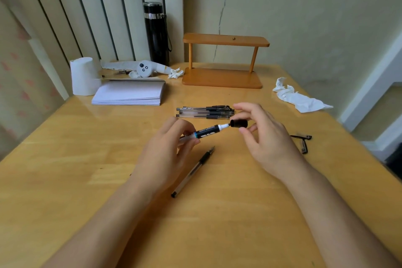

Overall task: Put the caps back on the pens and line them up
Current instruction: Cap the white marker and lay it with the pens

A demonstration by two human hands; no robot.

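My left hand (171,148) grips a black marker (208,131) by its rear half, tip pointing right and slightly up. My right hand (261,135) pinches a black cap (239,123) just at the marker's white tip, mouth facing it. An uncapped clear gel pen (192,172) lies diagonally on the table below my hands. Three capped gel pens (205,112) lie side by side beyond my hands. Two loose black caps (303,142) rest to the right of my right hand.
On the wooden table (65,159) stand a small wooden shelf (224,61), a black flask (155,32), a white paper roll (83,76), a notepad stack (130,93) and a white controller (144,68). Crumpled tissues (298,97) lie at the right.
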